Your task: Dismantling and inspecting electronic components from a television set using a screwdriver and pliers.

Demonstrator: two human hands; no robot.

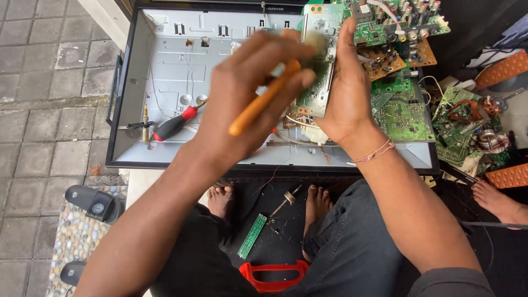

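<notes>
Far left, bottom: two black sandals [93,202], the lower one cut off by the frame edge. Above them the open metal back panel [165,71] of a flat display lay face down, its top edge cropped. Inside it: a red-and-black screwdriver [175,125] next to a small brass-tipped tool [145,124], too small to identify. Left hand [247,93] was closed around an orange-handled brush [263,102]; bristle end [314,41] was motion-blurred against the board, so exact contact was hard to read. The hand blocked most of the panel's middle. Green circuit board [318,60] was held upright over the panel, clamped by the right hand [346,88], fingers pressed together along its right edge, thumb side hidden behind the board. A thin bracelet [374,153] sat on that wrist. Below, between bare feet: a narrow green board strip [252,236], a soldering iron [286,201], and a red plastic frame [273,275], partly cut off. Right of the panel: a pile of green and brown boards [401,104] overlapping, edges indistinct. Far right, another person's foot [498,199], cropped.
</notes>
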